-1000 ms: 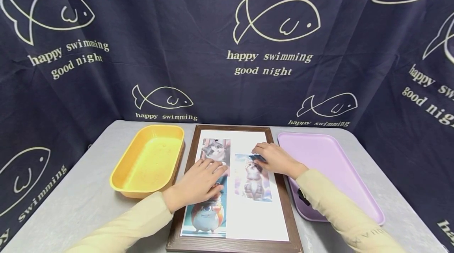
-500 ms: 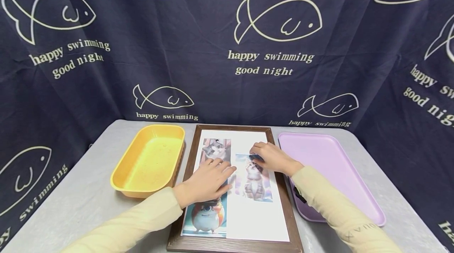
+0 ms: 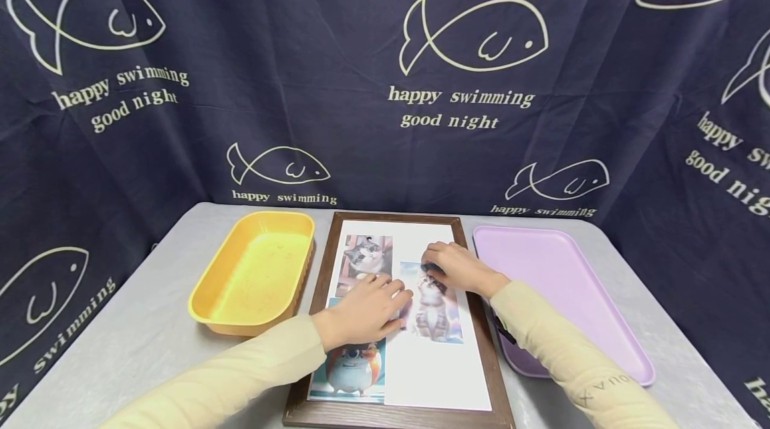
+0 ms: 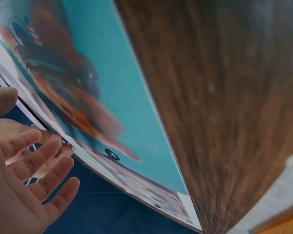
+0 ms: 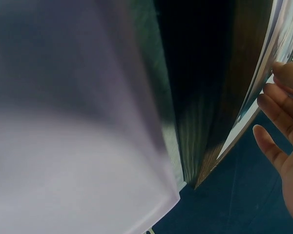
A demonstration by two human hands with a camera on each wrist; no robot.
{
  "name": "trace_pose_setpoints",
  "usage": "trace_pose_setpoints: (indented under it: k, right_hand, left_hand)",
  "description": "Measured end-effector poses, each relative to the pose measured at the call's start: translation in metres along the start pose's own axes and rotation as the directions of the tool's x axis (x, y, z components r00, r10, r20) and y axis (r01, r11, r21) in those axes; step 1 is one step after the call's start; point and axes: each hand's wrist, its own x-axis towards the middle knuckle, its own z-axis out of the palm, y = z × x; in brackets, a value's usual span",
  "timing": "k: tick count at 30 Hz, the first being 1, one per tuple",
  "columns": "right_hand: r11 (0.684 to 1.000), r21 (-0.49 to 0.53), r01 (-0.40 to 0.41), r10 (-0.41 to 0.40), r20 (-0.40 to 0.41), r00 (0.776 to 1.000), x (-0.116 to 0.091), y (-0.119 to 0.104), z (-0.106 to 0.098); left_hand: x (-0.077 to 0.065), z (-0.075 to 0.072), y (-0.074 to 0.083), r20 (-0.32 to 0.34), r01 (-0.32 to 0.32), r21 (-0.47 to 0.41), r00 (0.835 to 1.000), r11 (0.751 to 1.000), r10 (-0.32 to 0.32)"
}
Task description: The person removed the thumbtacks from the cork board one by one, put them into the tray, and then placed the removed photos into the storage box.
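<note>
My left hand (image 3: 368,312) has its fingers spread loosely over the seam between the left-hand pictures and the kitten picture, fingertips near the kitten picture's left edge. Relaxed fingers (image 4: 59,171) show in the left wrist view, holding nothing. The kitten picture (image 3: 432,319) lies flat on the white board (image 3: 436,375). My right hand (image 3: 454,267) rests at its top edge, covering the upper right corner; in the right wrist view its fingers (image 5: 278,109) touch or nearly touch the surface. A grey cat picture (image 3: 367,255) and a round bird-like character picture (image 3: 351,375) lie on the left, partly covered.
A brown wooden frame (image 3: 397,417) surrounds the board. To the left stands a yellow bin (image 3: 252,275); to the right lies a purple tray (image 3: 556,289), partly under my right sleeve. A dark blue fish-print cloth (image 3: 361,81) hangs behind the grey table (image 3: 138,322).
My left hand has moved right, from over the left-hand pictures toward the kitten picture's left edge. My right hand has slid slightly left along the top edge. The kitten picture stays in place.
</note>
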Motion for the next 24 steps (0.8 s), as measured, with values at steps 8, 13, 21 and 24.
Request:
trace_pose_setpoints:
  k: [8,13,21,24]
  right_hand:
    - [1.0,-0.011,0.019,-0.019,-0.017,1.0,0.0017,0.0009,0.002]
    - [1.0,0.003,0.023,-0.023,-0.018,1.0,0.0035,0.001,0.0021]
    - [0.999,0.038,0.012,-0.012,0.004,1.0,0.006,0.0019,0.0028]
    - [0.999,0.05,0.01,-0.01,0.003,1.0,0.0066,0.0022,0.0035]
  left_hand:
    - [0.0042,0.006,0.0034,0.007,-0.023,0.016,1.0,1.0,0.023]
    - [0.0059,0.0068,0.0037,-0.006,-0.026,0.032,1.0,0.999,0.026]
    - [0.007,0.0043,0.0024,0.053,-0.024,-0.03,0.998,0.999,0.025]
    - [0.0073,0.005,0.0015,0.055,-0.029,-0.042,0.998,0.999,0.031]
